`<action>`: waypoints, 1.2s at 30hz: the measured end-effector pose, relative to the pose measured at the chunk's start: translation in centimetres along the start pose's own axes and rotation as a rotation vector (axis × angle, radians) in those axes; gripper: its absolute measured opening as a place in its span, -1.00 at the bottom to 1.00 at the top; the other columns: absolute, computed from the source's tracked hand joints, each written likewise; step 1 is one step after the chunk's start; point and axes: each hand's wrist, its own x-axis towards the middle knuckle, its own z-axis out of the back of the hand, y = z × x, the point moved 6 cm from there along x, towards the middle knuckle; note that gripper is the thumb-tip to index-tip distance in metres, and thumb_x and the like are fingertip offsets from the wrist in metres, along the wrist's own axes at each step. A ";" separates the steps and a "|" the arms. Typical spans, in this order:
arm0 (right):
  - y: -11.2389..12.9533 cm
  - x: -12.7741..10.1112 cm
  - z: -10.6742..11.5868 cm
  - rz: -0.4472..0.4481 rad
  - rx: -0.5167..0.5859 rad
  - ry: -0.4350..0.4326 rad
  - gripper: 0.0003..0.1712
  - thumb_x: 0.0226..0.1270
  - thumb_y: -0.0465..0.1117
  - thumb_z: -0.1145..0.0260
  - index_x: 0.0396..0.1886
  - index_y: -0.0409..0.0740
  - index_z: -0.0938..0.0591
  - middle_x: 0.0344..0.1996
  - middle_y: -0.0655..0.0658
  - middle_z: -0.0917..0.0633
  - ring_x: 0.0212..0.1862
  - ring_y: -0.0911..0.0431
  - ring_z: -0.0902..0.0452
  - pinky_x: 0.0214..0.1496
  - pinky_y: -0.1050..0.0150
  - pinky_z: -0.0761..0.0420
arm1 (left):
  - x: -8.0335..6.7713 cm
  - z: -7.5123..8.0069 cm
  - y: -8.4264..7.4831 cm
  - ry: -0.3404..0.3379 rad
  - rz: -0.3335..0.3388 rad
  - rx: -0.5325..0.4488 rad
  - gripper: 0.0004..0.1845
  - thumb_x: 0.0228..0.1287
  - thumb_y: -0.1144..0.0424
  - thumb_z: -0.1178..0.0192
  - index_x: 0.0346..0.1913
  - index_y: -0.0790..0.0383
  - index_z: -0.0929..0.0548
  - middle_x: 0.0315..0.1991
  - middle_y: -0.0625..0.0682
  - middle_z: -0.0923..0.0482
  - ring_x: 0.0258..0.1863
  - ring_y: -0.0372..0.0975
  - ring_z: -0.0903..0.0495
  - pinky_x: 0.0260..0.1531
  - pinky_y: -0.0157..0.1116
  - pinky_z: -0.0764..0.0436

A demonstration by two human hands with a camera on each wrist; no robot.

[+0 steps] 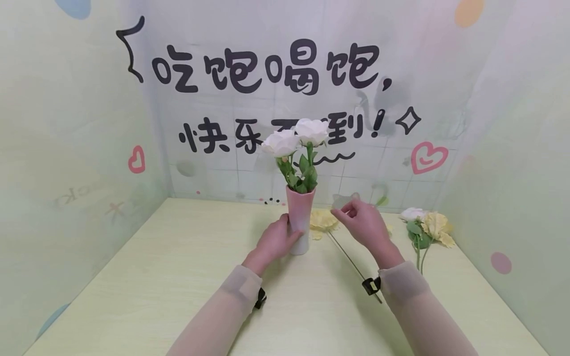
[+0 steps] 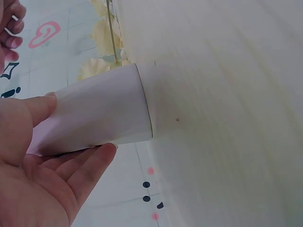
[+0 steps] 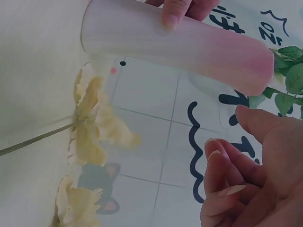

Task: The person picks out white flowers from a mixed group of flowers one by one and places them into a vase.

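Two white roses (image 1: pixel 296 138) stand in the vase (image 1: pixel 300 222), their green stems and leaves rising out of its mouth. It is a slim vase, pink at the flared top and fading to white at the foot, upright on the pale table (image 1: pixel 178 277) near the middle, in front of the printed backdrop.

My left hand (image 1: pixel 276 240) holds it low on its left side, thumb and fingers curled round the white base. My right hand (image 1: pixel 362 222) hovers just to the right of the vase, apart from it, fingers loosely bent with nothing between them.

Behind the vase a yellow flower (image 1: pixel 322 220) lies flat on the table, its thin stem running back toward my right wrist. Further right lie more flowers (image 1: pixel 429 225), white and yellow, near the side wall.

From the left wrist I see the foot of the vase (image 2: pixel 102 111) meeting the table (image 2: pixel 227 94), with my thumb (image 2: pixel 38 109) above and fingers (image 2: pixel 90 165) below it, which the head view hides. The right wrist view shows the full pink-to-white fade of the vase (image 3: pixel 180 40), the yellow flower (image 3: pixel 92 123) close behind it, and my empty fingers (image 3: pixel 227 184).
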 end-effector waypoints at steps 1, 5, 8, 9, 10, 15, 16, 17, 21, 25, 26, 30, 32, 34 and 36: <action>-0.4 -0.2 -0.1 -0.005 -0.005 0.002 -0.49 0.59 0.22 -0.37 -0.03 -0.17 -0.74 -0.17 -0.18 -0.80 -0.19 -0.02 -0.66 -0.19 0.14 -0.63 | 0.0 0.0 0.0 0.000 -0.002 -0.002 -0.30 0.67 0.04 -0.24 0.55 0.49 -0.35 0.41 0.41 -0.60 0.38 0.20 -0.66 0.37 0.16 -0.66; -2.0 -0.9 -0.4 -0.028 -0.029 0.007 -0.47 0.60 0.24 -0.35 -0.01 -0.16 -0.74 -0.15 -0.18 -0.80 -0.19 0.00 -0.68 -0.16 0.11 -0.64 | 0.0 -0.1 0.0 -0.004 -0.012 -0.010 -0.30 0.67 0.04 -0.24 0.55 0.49 -0.36 0.40 0.40 -0.60 0.37 0.20 -0.67 0.36 0.15 -0.67; -3.1 -1.4 -0.5 -0.043 -0.036 0.004 -0.48 0.60 0.24 -0.35 0.00 -0.16 -0.74 -0.14 -0.18 -0.80 -0.20 0.01 -0.67 -0.16 0.11 -0.64 | -0.1 -0.1 0.0 -0.008 -0.024 -0.016 -0.31 0.67 0.05 -0.25 0.55 0.50 -0.36 0.39 0.41 -0.61 0.35 0.20 -0.68 0.35 0.15 -0.68; -3.5 -1.5 -0.5 -0.046 -0.034 0.002 -0.48 0.60 0.24 -0.36 -0.01 -0.15 -0.74 -0.15 -0.17 -0.80 -0.20 0.01 -0.67 -0.16 0.12 -0.63 | -0.1 -0.2 -0.1 -0.009 -0.027 -0.019 -0.31 0.67 0.06 -0.25 0.55 0.50 -0.37 0.39 0.41 -0.61 0.35 0.20 -0.68 0.35 0.15 -0.68; -3.9 -1.6 -0.5 -0.048 -0.034 0.003 -0.49 0.60 0.23 -0.36 -0.02 -0.15 -0.74 -0.16 -0.17 -0.80 -0.21 0.01 -0.66 -0.17 0.13 -0.63 | -0.1 -0.2 -0.1 -0.010 -0.030 -0.019 -0.31 0.67 0.06 -0.25 0.54 0.51 -0.37 0.38 0.41 -0.62 0.35 0.20 -0.68 0.34 0.15 -0.69; -5.5 -1.8 -0.5 -0.051 -0.047 0.010 -0.47 0.60 0.25 -0.36 -0.01 -0.17 -0.74 -0.14 -0.19 -0.81 -0.19 0.00 -0.68 -0.14 0.11 -0.65 | -0.1 -0.2 -0.1 -0.010 -0.026 -0.028 -0.31 0.67 0.06 -0.25 0.55 0.51 -0.36 0.39 0.41 -0.61 0.35 0.20 -0.67 0.34 0.16 -0.68; -5.8 -1.8 -0.4 -0.054 -0.052 0.013 -0.46 0.60 0.25 -0.35 0.00 -0.18 -0.74 -0.12 -0.20 -0.81 -0.17 -0.01 -0.69 -0.13 0.08 -0.67 | -0.1 -0.2 -0.1 -0.009 -0.023 -0.027 -0.31 0.67 0.05 -0.25 0.55 0.50 -0.36 0.40 0.41 -0.61 0.36 0.20 -0.67 0.35 0.16 -0.68; -6.1 -1.7 -0.3 -0.057 -0.060 0.017 -0.44 0.60 0.26 -0.34 0.02 -0.19 -0.73 -0.10 -0.22 -0.81 -0.16 -0.02 -0.70 -0.11 0.05 -0.68 | 0.0 -0.2 0.0 -0.009 -0.019 -0.027 -0.31 0.67 0.05 -0.25 0.55 0.50 -0.36 0.40 0.40 -0.60 0.36 0.20 -0.67 0.35 0.16 -0.68; -7.8 -1.6 0.5 -0.089 -0.086 0.034 -0.39 0.63 0.26 -0.30 0.07 -0.25 -0.72 -0.04 -0.30 -0.80 -0.13 -0.07 -0.72 -0.07 -0.05 -0.72 | -0.1 -0.2 0.1 -0.005 -0.008 -0.017 -0.30 0.67 0.03 -0.24 0.55 0.49 -0.36 0.41 0.39 -0.60 0.37 0.19 -0.66 0.35 0.15 -0.68; -9.9 -1.5 1.3 -0.128 -0.130 0.055 -0.36 0.67 0.25 -0.25 0.12 -0.29 -0.69 0.03 -0.35 -0.79 -0.08 -0.13 -0.74 -0.04 -0.10 -0.73 | -0.2 -0.1 0.0 -0.007 -0.015 -0.017 -0.31 0.67 0.04 -0.25 0.55 0.50 -0.36 0.40 0.40 -0.60 0.36 0.20 -0.67 0.35 0.15 -0.68; -10.4 -1.4 1.6 -0.134 -0.148 0.060 -0.36 0.68 0.25 -0.24 0.13 -0.30 -0.69 0.04 -0.37 -0.79 -0.06 -0.16 -0.75 -0.03 -0.11 -0.74 | -0.3 0.0 0.0 -0.009 -0.018 -0.017 -0.31 0.67 0.05 -0.25 0.54 0.50 -0.36 0.40 0.40 -0.61 0.36 0.20 -0.67 0.34 0.15 -0.68; -12.9 -1.2 2.7 -0.176 -0.225 0.095 -0.34 0.71 0.20 -0.20 0.21 -0.38 -0.64 0.12 -0.43 -0.77 0.01 -0.25 -0.76 -0.06 -0.13 -0.75 | -0.3 0.0 -0.1 -0.011 -0.024 -0.014 -0.31 0.68 0.05 -0.24 0.54 0.50 -0.36 0.39 0.41 -0.61 0.35 0.20 -0.67 0.35 0.15 -0.68; -14.1 -1.2 3.3 -0.202 -0.257 0.115 -0.35 0.72 0.14 -0.18 0.25 -0.42 -0.61 0.16 -0.46 -0.75 0.03 -0.29 -0.75 -0.10 -0.13 -0.75 | -0.3 0.0 -0.1 -0.009 -0.027 -0.012 -0.31 0.68 0.05 -0.24 0.54 0.50 -0.36 0.39 0.41 -0.61 0.35 0.19 -0.67 0.35 0.15 -0.68; -15.1 -1.3 3.9 -0.221 -0.284 0.131 -0.40 0.71 0.05 -0.17 0.29 -0.44 -0.59 0.21 -0.48 -0.73 0.08 -0.35 -0.74 -0.08 -0.17 -0.75 | -0.2 0.1 -0.1 -0.009 -0.029 -0.011 -0.32 0.67 0.05 -0.25 0.54 0.50 -0.36 0.39 0.41 -0.61 0.35 0.19 -0.68 0.35 0.15 -0.68; -15.9 -1.4 4.6 -0.229 -0.301 0.141 -0.44 0.69 -0.04 -0.16 0.31 -0.46 -0.58 0.24 -0.51 -0.70 0.12 -0.41 -0.71 -0.04 -0.23 -0.74 | -0.2 0.1 -0.1 -0.010 -0.030 -0.011 -0.32 0.67 0.06 -0.25 0.53 0.50 -0.37 0.38 0.40 -0.62 0.35 0.19 -0.68 0.35 0.15 -0.68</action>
